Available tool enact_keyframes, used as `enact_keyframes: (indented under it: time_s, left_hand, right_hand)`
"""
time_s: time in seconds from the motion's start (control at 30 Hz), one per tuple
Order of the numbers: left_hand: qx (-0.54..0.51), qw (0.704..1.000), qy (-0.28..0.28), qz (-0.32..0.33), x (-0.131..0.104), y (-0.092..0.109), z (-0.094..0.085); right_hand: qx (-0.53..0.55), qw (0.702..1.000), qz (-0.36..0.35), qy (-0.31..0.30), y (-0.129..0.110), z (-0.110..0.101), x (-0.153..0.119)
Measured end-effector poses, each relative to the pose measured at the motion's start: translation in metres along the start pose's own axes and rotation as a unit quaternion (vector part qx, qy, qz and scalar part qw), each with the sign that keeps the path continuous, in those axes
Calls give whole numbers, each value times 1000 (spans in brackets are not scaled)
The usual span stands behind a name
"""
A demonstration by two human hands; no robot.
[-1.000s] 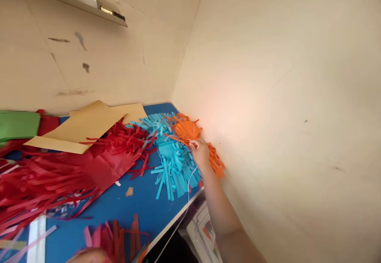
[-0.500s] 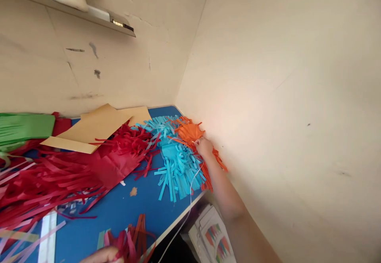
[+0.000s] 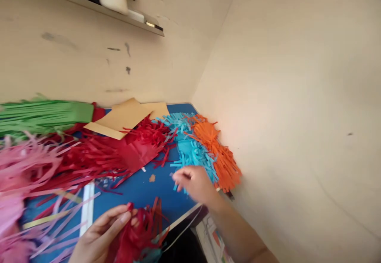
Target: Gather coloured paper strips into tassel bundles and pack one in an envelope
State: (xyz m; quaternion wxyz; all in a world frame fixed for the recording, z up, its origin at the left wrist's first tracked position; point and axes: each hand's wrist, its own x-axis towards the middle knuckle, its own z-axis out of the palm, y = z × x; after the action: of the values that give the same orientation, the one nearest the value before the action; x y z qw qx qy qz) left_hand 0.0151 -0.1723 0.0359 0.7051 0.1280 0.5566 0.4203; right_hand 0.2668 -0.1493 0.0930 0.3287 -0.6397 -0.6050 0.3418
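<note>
My left hand [image 3: 102, 231] pinches the top of a red paper tassel [image 3: 135, 231] at the bottom of the view, near the table's front edge. Orange and light blue strips hang beside that tassel. Over the light blue fringed paper [image 3: 193, 154] is my right hand [image 3: 192, 181], its thumb and fingertips close together; whether something small is between them is too blurred to tell. Orange fringed paper [image 3: 226, 164] lies along the right wall. A white cord [image 3: 186, 229] hangs below the table edge.
Red fringed paper [image 3: 137, 152], green fringed paper [image 3: 79, 112] and pink strips [image 3: 26, 164] cover the left of the blue table [image 3: 135, 191]. Tan sheets [image 3: 122, 116] lie at the back. A shelf [image 3: 89, 7] juts out above. A printed package [image 3: 208, 235] stands below the edge.
My right hand has drawn back from the orange paper toward the table's front. My left hand and the red tassel have come further into view. The view has shifted left.
</note>
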Motion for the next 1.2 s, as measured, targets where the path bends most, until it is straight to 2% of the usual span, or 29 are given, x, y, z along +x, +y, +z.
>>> enact_keyframes:
  time_s: [0.1, 0.2, 0.4, 0.73, 0.9, 0.97, 1.03, 1.13, 1.2]
  left_hand:
    - [-43, 999, -7, -20, -13, 7, 12]
    - [-43, 999, -19, 14, -19, 8, 7]
    - [-23, 997, -50, 57, -22, 6, -6]
    - [42, 993, -64, 86, -20, 2, -13]
    - [154, 977, -33, 146, -20, 3, -10]
    - [222, 955, -20, 195, -21, 5, -10]
    - [273, 933, -18, 234, -22, 8, -11]
    - [301, 924, -57, 229, -25, 9, -12]
    - [299, 926, -84, 216, -27, 7, -13]
  right_hand:
    - [23, 997, -66, -44, -30, 51, -23]
    - [20, 992, -106, -71, -42, 70, -27]
    - [0, 989, -103, -108, -50, 75, -25]
    - [-18, 987, -105, -120, -49, 77, -28]
    - [-14, 985, -107, -132, -48, 74, -27]
    - [22, 984, -86, -153, -46, 74, -25]
    - [103, 976, -22, -193, -43, 76, -24]
    - [237, 937, 72, -245, -33, 79, -22]
    - [290, 913, 90, -272, -26, 79, -21]
